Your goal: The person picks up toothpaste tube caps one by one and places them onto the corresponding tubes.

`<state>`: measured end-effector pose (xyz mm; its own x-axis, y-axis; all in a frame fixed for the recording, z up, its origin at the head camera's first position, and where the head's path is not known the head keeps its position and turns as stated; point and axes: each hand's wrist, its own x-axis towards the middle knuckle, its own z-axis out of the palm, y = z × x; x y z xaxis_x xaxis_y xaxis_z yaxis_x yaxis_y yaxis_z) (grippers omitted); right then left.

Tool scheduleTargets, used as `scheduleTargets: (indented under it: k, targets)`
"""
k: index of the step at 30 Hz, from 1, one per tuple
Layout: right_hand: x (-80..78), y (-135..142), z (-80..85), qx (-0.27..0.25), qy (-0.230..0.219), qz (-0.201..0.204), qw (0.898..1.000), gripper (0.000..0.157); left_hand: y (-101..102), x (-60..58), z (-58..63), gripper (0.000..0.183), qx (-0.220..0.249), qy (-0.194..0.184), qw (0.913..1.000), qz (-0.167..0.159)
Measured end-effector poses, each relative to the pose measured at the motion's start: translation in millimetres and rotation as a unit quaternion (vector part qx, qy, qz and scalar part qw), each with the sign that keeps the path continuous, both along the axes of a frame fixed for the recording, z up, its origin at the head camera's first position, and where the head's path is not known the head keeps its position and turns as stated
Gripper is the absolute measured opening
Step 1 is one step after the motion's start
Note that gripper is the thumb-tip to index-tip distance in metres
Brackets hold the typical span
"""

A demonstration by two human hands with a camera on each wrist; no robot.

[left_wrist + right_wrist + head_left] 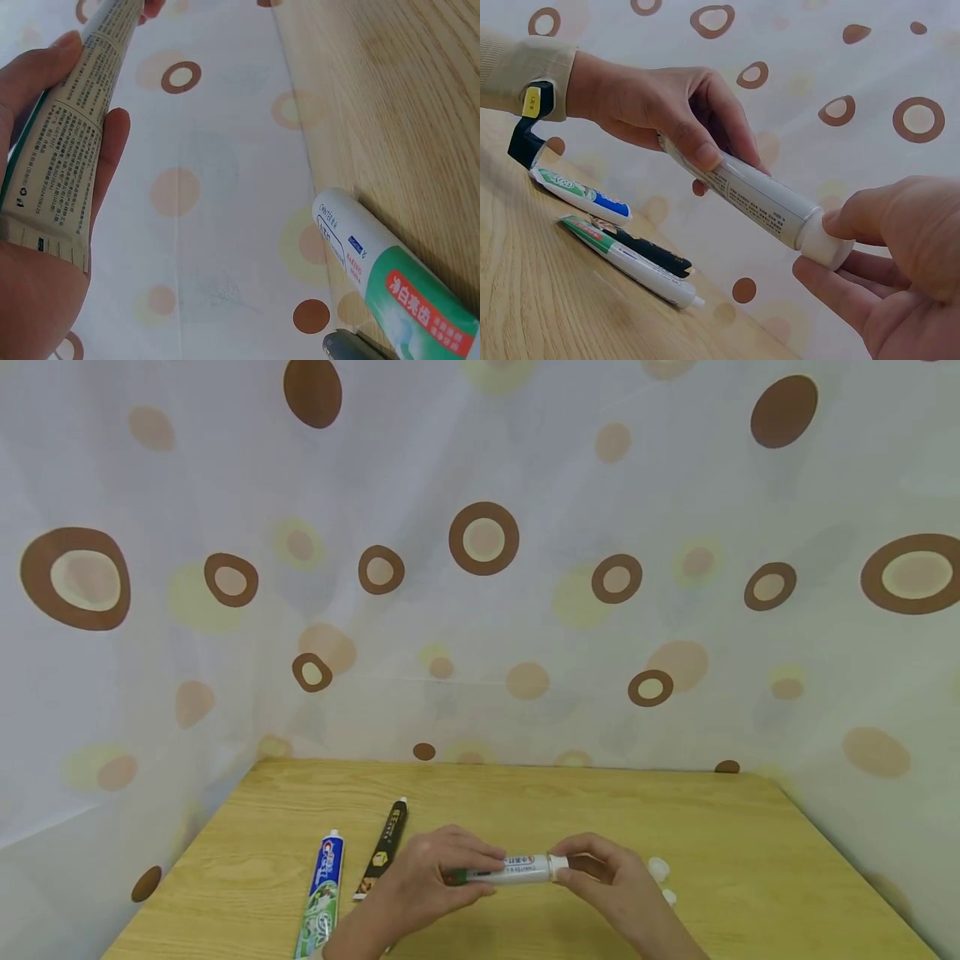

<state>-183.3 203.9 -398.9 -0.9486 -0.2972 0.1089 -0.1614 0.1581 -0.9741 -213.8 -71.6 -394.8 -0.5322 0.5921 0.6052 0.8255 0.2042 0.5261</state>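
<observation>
Above the table, my left hand (pixel 423 870) grips a white toothpaste tube (pixel 521 869) around its body, thumb on one side and fingers on the other. The tube lies roughly level, its capped end to the right. My right hand (pixel 611 881) pinches the white cap (pixel 823 246) between thumb and fingers. The cap sits on the tube's end. Dense small print covers the tube's side facing the left wrist camera. Below the left hand, a white-and-green toothpaste tube (pixel 641 270) lies on the table; in the head view the hand and arm hide nearly all of it.
A blue-and-green toothpaste tube (pixel 324 893) and a black toothpaste tube (pixel 386 847) lie on the wooden table (pixel 720 827) at left. Two small white caps (pixel 658 869) rest right of the right hand. A spotted curtain (pixel 480 635) surrounds the table's back and sides.
</observation>
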Motion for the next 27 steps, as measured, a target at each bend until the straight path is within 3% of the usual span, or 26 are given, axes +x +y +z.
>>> scheduleTargets:
  k: [5,16,27]
  targets:
    - [0.0,0.7,-0.1,-0.014,-0.005,0.014,1.0,0.037,0.2,0.5,-1.4,0.023,0.001,-0.01,0.9999,-0.001]
    - [2.1,-0.3,1.0,0.016,0.011,-0.026,0.999,0.036,1.7,1.8,-3.4,0.023,0.011,-0.014,0.9998,-0.004]
    - [1.6,5.3,2.1,0.015,0.022,0.017,1.0,0.037,1.6,1.9,-1.6,0.023,0.013,0.002,0.9999,-0.002]
